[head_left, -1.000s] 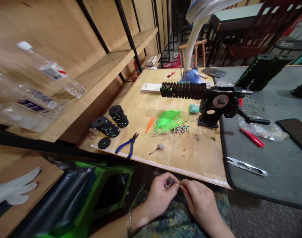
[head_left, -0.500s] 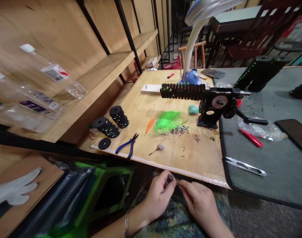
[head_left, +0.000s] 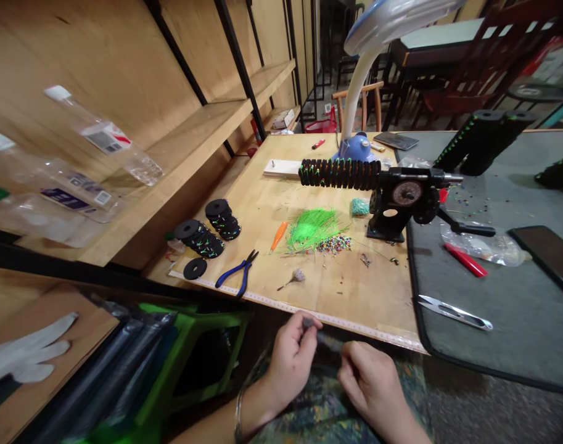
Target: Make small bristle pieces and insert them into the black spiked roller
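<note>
Just off the table's front edge, my left hand [head_left: 290,354] pinches a small grey object [head_left: 308,322] between thumb and fingers; its kind is too small to make out. To the right, my right hand [head_left: 368,376] is closed with fingertips curled inward, and whatever it may grip is hidden. A gap separates the hands above my lap. On the table ahead lie a feathery grey tuft on a thin stem [head_left: 297,277], blue-handled pliers [head_left: 238,272], an orange-handled tool [head_left: 278,237], bright green strands [head_left: 314,227] and a heap of coloured beads [head_left: 335,245].
A black crank winder [head_left: 392,206] carries a row of black foam spools [head_left: 340,173]. More foam spools [head_left: 199,237] stand at the left. Thread snips [head_left: 456,312] and a red tool [head_left: 465,259] lie on the grey mat [head_left: 507,333]. A lamp [head_left: 354,92] rises behind; plastic bottles lie on the left shelf.
My hands have drawn apart: the right moved slightly right and down, the left slightly left and up. The grey object stays in my left hand.
</note>
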`<state>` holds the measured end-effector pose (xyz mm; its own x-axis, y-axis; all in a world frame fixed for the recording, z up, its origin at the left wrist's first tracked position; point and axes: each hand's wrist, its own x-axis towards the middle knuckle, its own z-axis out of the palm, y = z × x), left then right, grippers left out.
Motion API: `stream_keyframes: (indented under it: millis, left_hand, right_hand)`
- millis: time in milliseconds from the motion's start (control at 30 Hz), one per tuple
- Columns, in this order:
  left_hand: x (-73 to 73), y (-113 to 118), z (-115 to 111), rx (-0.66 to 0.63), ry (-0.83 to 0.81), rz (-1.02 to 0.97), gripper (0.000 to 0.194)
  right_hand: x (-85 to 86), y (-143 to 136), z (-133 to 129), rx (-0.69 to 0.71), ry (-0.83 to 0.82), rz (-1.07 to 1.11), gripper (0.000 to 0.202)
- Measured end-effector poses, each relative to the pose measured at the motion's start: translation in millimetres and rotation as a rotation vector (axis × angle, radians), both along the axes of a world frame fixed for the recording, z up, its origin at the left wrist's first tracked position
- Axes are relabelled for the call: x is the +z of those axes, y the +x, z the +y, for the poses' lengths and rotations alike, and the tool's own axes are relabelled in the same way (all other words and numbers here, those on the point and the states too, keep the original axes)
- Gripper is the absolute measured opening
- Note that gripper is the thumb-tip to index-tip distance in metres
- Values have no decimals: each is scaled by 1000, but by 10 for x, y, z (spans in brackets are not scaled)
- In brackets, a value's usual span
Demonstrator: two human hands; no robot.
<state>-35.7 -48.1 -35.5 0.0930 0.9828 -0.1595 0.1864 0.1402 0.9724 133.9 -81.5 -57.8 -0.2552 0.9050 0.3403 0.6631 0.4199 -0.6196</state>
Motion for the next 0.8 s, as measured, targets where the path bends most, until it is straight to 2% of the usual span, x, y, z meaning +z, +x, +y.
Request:
stream_keyframes:
  millis: [67, 133, 233, 367, 567, 700, 800]
  left_hand:
    - [-25, -48, 43, 66, -39, -59, 14]
    - [-26, -86, 81, 71, -102, -130, 16]
    - [24, -107, 110, -4, -162, -208, 17]
    - [104, -94, 124, -104, -159, -212, 16]
    - [133, 12, 131, -212, -207, -246, 23]
    - [157, 124, 147, -209, -157, -186, 16]
    - [157, 167, 176, -174, -139, -189, 19]
  right_hand:
    - [-21, 35, -9, -35, -40, 33, 18]
    - [-37, 59, -20, -77, -98, 91, 16]
    - [-37, 68, -28, -121, -185, 187, 15]
    - [9, 63, -9, -136, -260, 292, 18]
    - [78, 50, 34, -149, -230, 333, 20]
    - [121, 17, 62, -140, -216, 332, 19]
    - [147, 34, 94, -105, -224, 333, 18]
